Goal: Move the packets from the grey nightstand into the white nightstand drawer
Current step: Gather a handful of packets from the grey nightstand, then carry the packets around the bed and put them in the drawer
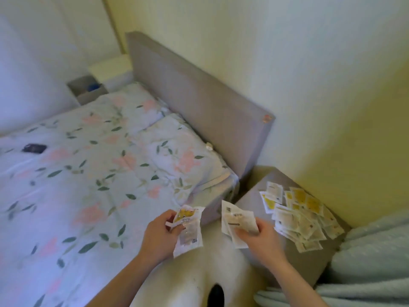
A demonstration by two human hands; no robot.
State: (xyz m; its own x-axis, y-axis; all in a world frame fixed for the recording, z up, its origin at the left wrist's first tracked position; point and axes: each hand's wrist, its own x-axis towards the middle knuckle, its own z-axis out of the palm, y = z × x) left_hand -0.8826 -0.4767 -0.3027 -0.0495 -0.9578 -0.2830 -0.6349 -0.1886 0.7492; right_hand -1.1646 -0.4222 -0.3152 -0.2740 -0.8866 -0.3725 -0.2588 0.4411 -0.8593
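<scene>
Head view shows the packets point(301, 218) heaped on the grey nightstand point(250, 196) beside the bed point(88, 173); they look thin, light, floppy and probably slick, so a thumb-and-finger pinch across a small stack should hold better than a hold on one corner. Left hand point(160, 234) pinches a few yellow-printed ones over the bed's edge, while right hand point(259, 238) grasps a white sheaf just beside the heap. Both forearms reach forward, and the white nightstand point(110, 68) with its open drawer point(88, 89) stands well apart across the bed

Print on the packets point(296, 214) (motion-blurred) cannot be read.
</scene>
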